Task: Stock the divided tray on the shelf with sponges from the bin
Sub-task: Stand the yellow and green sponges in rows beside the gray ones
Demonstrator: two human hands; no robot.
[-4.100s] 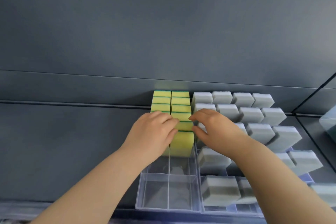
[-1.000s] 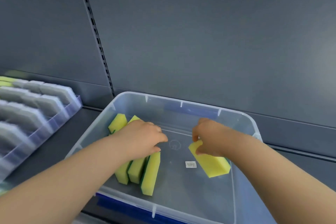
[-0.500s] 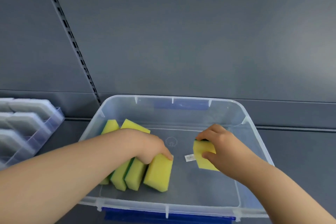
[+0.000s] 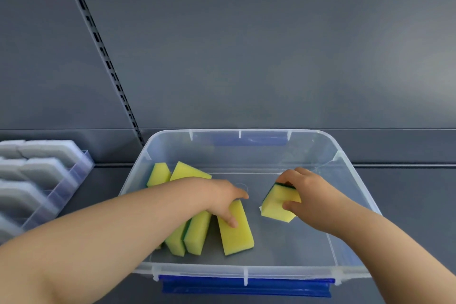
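Inside the bin [image 4: 345, 159], at 12 o'clock from the wearer: yellow sponges with green scrub backs, not yet carried over.
Left hand [image 4: 222, 201]: comes in from 8 o'clock. The thumb lies on the yellow face of the loose sponge [image 4: 238, 234] and the fingers curl over its far end, clamped on it.
Right hand [image 4: 308, 192]: comes in from 4 o'clock and pinches the lone sponge [image 4: 276, 208], thumb on the yellow face, fingers over the green edge. The sponge is tilted; I cannot tell whether it has left the floor.
Why one each: probably so that both hands travel loaded.
Leaning row [image 4: 195, 232]: stands on edge at 9 o'clock of the loose sponge, partly under the left forearm. Two back sponges [image 4: 190, 171] sit at 11 o'clock.
Divided tray [image 4: 79, 170]: on the shelf at 9 o'clock of the bin, near it. The lanes in view hold grey sponges [image 4: 47, 153], and any free lanes are out of view.
Edges: bin walls ring both hands, so I judge each sponge must clear the left rim before swinging toward 9 o'clock.
Open room: bare bin floor between the hands and toward 3 o'clock.
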